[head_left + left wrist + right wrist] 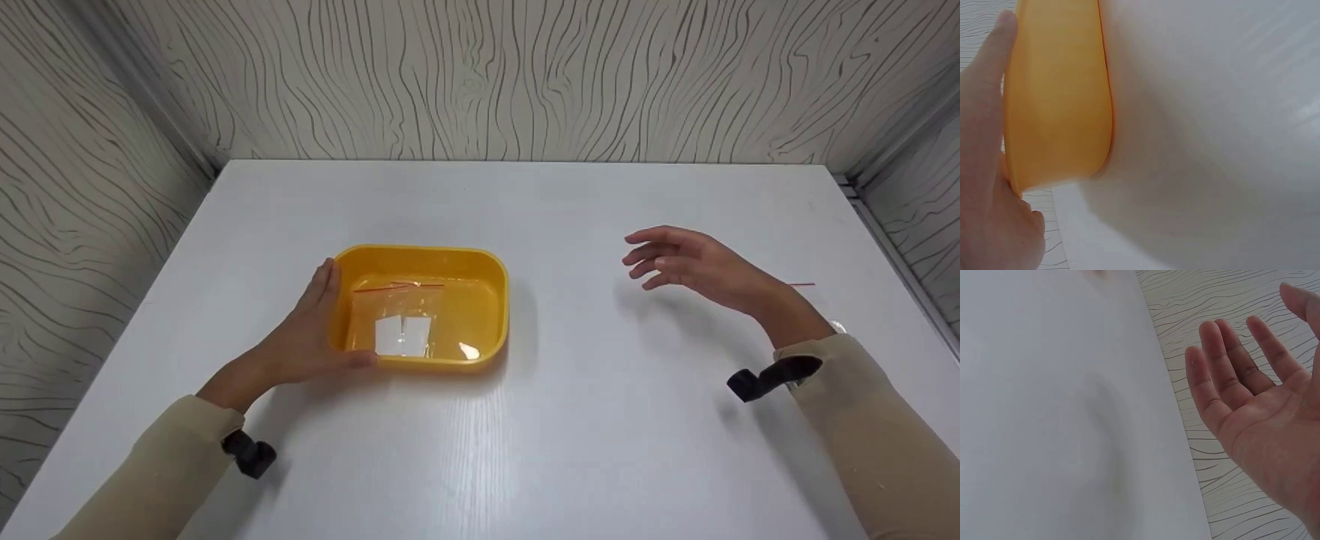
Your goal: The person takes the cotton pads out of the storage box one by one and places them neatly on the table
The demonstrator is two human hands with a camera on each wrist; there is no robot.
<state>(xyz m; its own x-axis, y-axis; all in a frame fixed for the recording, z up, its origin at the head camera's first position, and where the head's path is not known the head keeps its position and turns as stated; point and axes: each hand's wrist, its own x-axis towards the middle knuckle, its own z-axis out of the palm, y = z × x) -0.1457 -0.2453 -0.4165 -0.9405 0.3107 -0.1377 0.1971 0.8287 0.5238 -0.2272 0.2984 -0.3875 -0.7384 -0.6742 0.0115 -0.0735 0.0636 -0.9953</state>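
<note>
Your left hand (309,339) grips the yellow tray (472,304) by its left end, left of centre on the bench (570,427); one-sided lifting could tip it, sliding the bag (399,322) (apparently loose inside). Your right hand (697,264), fingers loosely spread, holds nothing.

The head view looks forward and down from above the worktop's (570,427) near side, far enough back to take in its far edge, both far corners and the wall (480,82) beyond. The left wrist view sits close by the left hand (304,337), facing the tub's (420,262) outer side; head shares both. The right wrist view looks closely at the right hand's (701,266) palm, past a slanting worktop edge; head shares that hand.
</note>
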